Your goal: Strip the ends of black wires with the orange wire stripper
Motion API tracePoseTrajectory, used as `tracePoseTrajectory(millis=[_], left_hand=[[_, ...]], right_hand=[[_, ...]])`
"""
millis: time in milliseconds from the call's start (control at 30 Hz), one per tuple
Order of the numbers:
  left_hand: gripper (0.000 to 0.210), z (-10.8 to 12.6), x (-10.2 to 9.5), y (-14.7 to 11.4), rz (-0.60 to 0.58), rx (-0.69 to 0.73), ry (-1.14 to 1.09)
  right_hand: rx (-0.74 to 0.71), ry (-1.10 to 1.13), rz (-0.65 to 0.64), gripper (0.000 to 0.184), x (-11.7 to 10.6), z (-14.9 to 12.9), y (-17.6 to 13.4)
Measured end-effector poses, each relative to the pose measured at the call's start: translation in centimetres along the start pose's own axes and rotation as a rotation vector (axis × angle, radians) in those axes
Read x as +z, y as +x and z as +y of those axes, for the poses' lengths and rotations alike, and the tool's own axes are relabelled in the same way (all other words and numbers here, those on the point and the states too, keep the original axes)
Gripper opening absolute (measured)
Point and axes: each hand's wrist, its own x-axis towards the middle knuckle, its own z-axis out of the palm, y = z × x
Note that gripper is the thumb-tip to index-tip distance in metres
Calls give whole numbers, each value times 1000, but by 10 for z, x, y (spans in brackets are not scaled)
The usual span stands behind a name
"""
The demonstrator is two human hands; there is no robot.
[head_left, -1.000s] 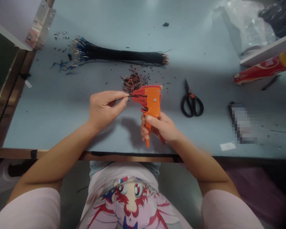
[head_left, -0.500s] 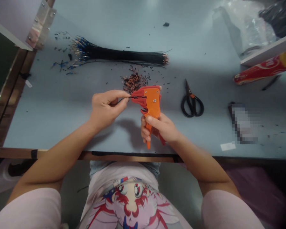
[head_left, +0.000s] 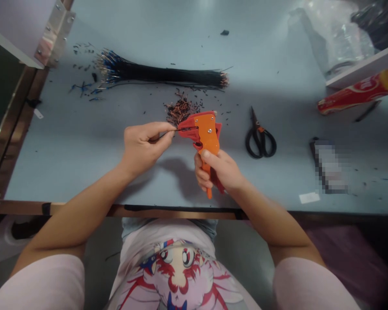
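Observation:
My right hand [head_left: 218,168] is wrapped round the grip of an orange and red wire stripper [head_left: 208,140], its jaws pointing left. Between the thumb and fingertips of my left hand [head_left: 147,142] is a thin black wire [head_left: 177,129], whose end lies in the stripper's jaws. Just behind the jaws sits a pile of copper and black wire scraps [head_left: 180,110]. Farther back lies a long bundle of black wires [head_left: 168,76], with blue and metal ends at the left and bare copper ends at the right.
Black-handled scissors [head_left: 260,137] lie right of my hands. Farther right are a blurred-out dark object [head_left: 330,165], a white label [head_left: 309,197] and a red tube [head_left: 355,93]. Clear plastic bags [head_left: 339,34] rest at the back right. Small blue-ended pieces [head_left: 82,88] are scattered at the left.
The wire stripper has tilted, its handle end swinging to the right and its head rising slightly. My right hand moved a little up and right with it; my left hand stayed nearly still.

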Motion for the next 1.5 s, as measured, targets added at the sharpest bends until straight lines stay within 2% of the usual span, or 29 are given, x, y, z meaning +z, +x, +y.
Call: tracePoseTrajectory(millis=[233,300,367,400,567,633,800,900,1067,1233,1500], left_hand=[[9,-7,-3,5,-11,-46,-18],[7,-16,-9,12,91,-91,-61],[6,-26,-15,20,252,-145,-113],[5,-29,-17,22,266,-170,-134],[8,-30,-9,17,75,-244,-187],[8,-26,-5,13,43,-239,-165],[4,-25,-3,11,21,-198,-133],[5,-25,-2,11,21,-175,-120],[7,-18,-3,8,49,-152,-111],[7,-12,-3,4,66,-130,-106],[7,-11,3,0,27,-96,-129]], right_hand=[[30,2,83,40,-3,-6,1],[-11,62,175,39,-10,-13,2],[-73,138,268,39,-17,-20,3],[-82,151,286,38,-21,-22,3],[105,17,169,27,-22,-12,6],[143,-37,117,28,-21,-7,6],[41,7,70,51,-20,-6,3],[-19,-7,79,55,-19,-7,5],[4,74,75,43,-18,-2,7],[39,109,-2,32,-17,2,4],[80,44,-95,28,-5,1,-2]])
